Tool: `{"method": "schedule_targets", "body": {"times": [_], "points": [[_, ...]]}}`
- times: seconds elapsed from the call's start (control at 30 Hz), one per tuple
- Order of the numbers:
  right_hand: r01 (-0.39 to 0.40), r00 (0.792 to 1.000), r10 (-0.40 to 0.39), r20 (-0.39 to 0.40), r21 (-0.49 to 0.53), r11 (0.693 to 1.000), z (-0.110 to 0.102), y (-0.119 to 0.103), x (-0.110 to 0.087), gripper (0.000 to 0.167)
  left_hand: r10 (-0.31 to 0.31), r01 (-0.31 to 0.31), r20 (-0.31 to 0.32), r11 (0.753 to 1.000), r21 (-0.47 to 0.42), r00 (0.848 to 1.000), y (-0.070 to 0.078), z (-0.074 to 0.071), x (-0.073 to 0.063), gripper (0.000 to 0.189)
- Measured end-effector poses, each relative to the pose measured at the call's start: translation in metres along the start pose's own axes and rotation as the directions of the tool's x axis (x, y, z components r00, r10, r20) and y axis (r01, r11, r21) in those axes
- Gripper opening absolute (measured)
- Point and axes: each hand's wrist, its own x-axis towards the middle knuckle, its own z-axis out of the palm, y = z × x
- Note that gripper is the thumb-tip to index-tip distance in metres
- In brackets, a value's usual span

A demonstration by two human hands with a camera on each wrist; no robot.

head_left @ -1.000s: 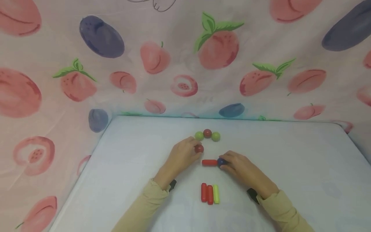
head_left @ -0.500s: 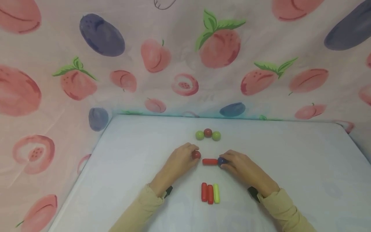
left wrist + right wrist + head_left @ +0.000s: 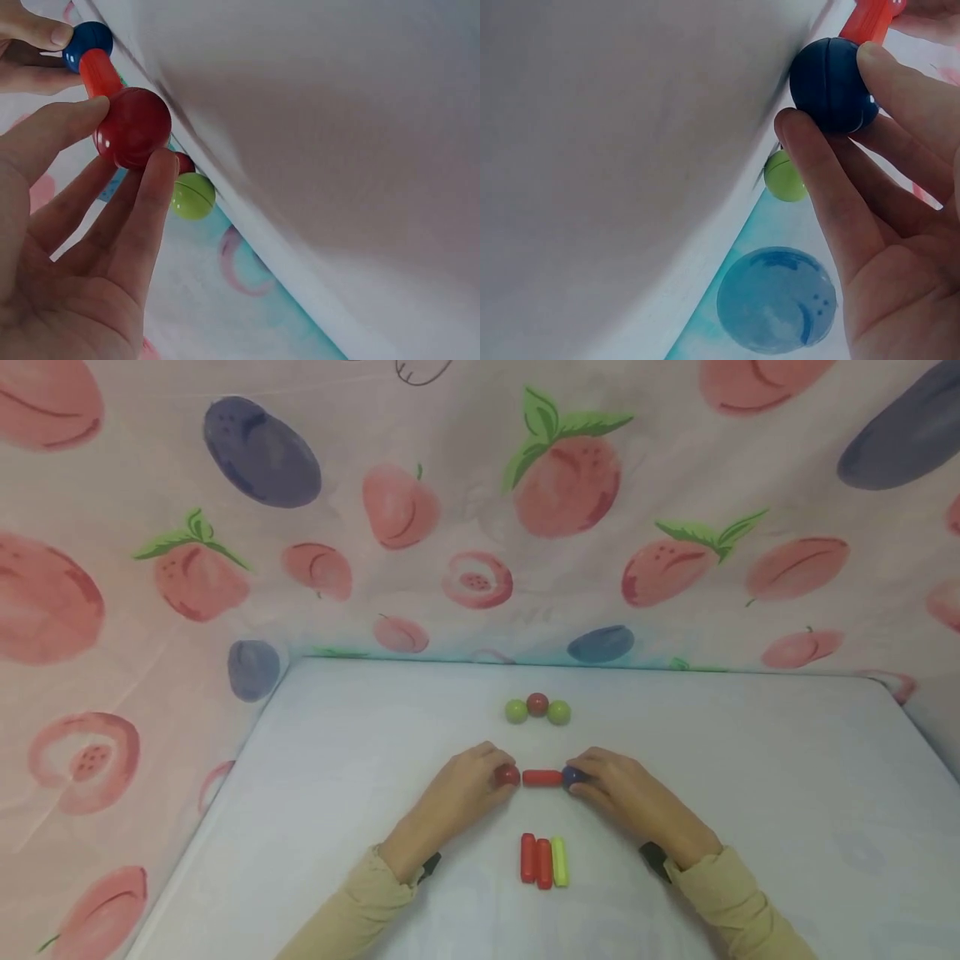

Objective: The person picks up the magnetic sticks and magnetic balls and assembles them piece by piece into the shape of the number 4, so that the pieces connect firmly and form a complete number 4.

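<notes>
Between thumb and fingers my left hand [image 3: 468, 785] pinches a shiny red ball [image 3: 135, 126]. A red stick [image 3: 542, 778] lies crosswise, its left end right at that ball. At the stick's other end sits a dark blue ball [image 3: 832, 84], which my right hand [image 3: 618, 785] pinches with thumb and fingertips. Ball, stick and ball form one line over the white table in the head view. A fine seam shows round the blue ball in the right wrist view.
Farther back stand two green balls, the left one [image 3: 516, 711] and the right one [image 3: 558, 712], with a red ball [image 3: 537, 703] between them. Nearer the front lie two red sticks [image 3: 528, 858] and a yellow stick [image 3: 559, 862]. Fruit-patterned cloth [image 3: 450, 527] rises behind the white table [image 3: 750, 777].
My left hand has brought its red ball down from near the left green ball to the red stick's left end. The right hand keeps its grip on the blue ball, almost still.
</notes>
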Motion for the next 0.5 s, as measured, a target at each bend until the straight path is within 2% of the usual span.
{"method": "schedule_targets", "body": {"times": [0.17, 0.5], "points": [[0.006, 1.0, -0.006, -0.002, 0.0, 1.0, -0.0011, -0.0013, 0.0005, 0.037, -0.008, 0.008, 0.012, 0.999, -0.031, 1.0, 0.0018, 0.0007, 0.0005, 0.03], [-0.013, 1.0, 0.013, 0.007, 0.007, 1.0, -0.0013, -0.0019, 0.0018, 0.037, -0.01, 0.011, 0.011, 0.999, -0.036, 1.0, 0.0024, -0.0007, -0.0001, 0.03]]}}
